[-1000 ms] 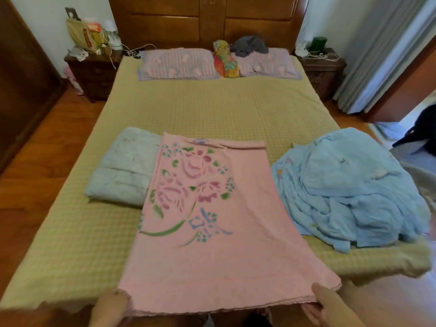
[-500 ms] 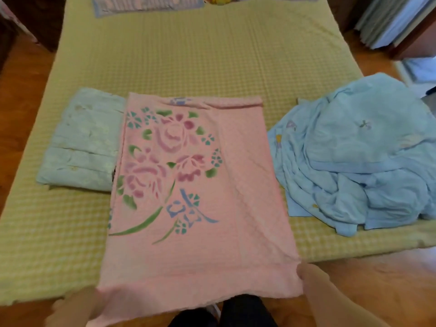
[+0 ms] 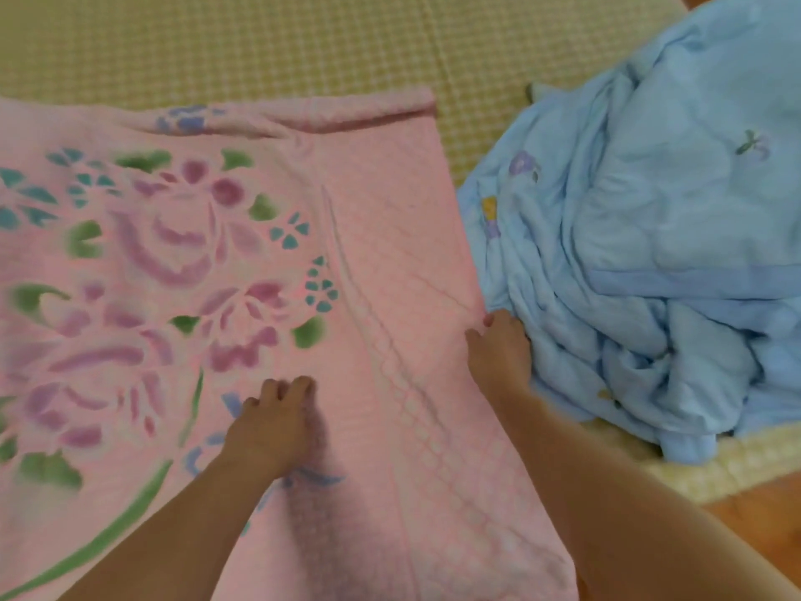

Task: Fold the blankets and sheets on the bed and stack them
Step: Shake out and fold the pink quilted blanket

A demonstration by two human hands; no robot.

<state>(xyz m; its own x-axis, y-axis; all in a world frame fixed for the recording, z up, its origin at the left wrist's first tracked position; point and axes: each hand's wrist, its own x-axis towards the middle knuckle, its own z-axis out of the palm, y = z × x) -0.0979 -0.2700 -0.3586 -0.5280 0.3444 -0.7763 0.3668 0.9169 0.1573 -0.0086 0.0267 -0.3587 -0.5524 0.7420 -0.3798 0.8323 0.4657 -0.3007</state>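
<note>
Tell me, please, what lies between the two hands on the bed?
Only pink blanket, with a raised crease running through it, lies between the left hand and right hand, in the head view.

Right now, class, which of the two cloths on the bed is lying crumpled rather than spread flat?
The light blue sheet, heaped in wrinkles beside the right hand. The pink floral blanket lies flat.

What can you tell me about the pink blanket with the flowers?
The pink textured blanket lies spread flat on the yellow-green checked bedspread, its far edge rolled over. Purple roses, green leaves and teal buds are printed on its left part; a raised woven band runs down it. The left hand presses its middle, the right hand holds its right edge beside the crumpled light blue sheet.
</note>
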